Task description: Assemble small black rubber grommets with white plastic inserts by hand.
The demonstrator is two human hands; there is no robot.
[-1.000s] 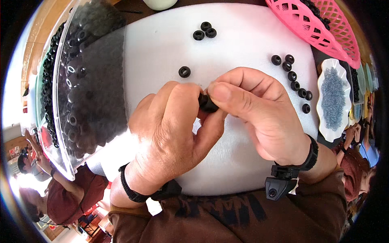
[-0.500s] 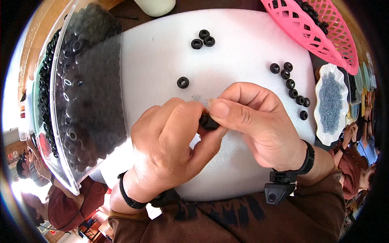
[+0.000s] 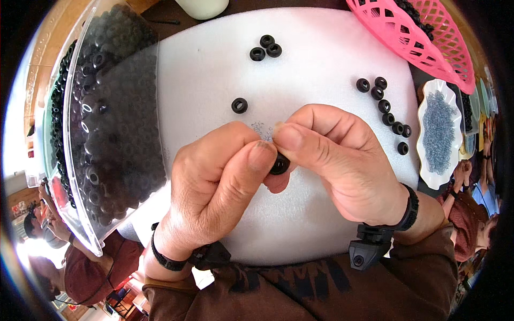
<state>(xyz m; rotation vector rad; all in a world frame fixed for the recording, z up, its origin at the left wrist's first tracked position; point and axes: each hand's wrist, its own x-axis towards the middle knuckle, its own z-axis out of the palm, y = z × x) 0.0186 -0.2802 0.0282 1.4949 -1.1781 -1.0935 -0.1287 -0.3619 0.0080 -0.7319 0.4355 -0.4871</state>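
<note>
My left hand [image 3: 214,184] pinches a thick black ring [image 3: 279,164] between thumb and fingers, above the middle of a white foam mat [image 3: 316,238]. The thumb covers part of the ring. Right beside it, my right hand [image 3: 334,160] is closed, thumb tip against forefinger at the ring's upper edge. What the right fingertips hold, if anything, is too small or hidden to tell. A few tiny bluish bits [image 3: 261,128] lie on the mat just beyond the fingertips. Another black ring [image 3: 239,106] lies flat farther away.
Three black rings [image 3: 266,48] sit together at the far side, and several more [image 3: 384,106] trail down the right. A clear bin [image 3: 120,134] of black rings stands left. At right are a pink basket [image 3: 407,37] and a white scalloped dish [image 3: 424,134] of bluish bits.
My left thumb has come up over the ring, and the left forefinger has drawn back. More of the ring's face shows now. My right hand stays nearly in place, still pinched.
</note>
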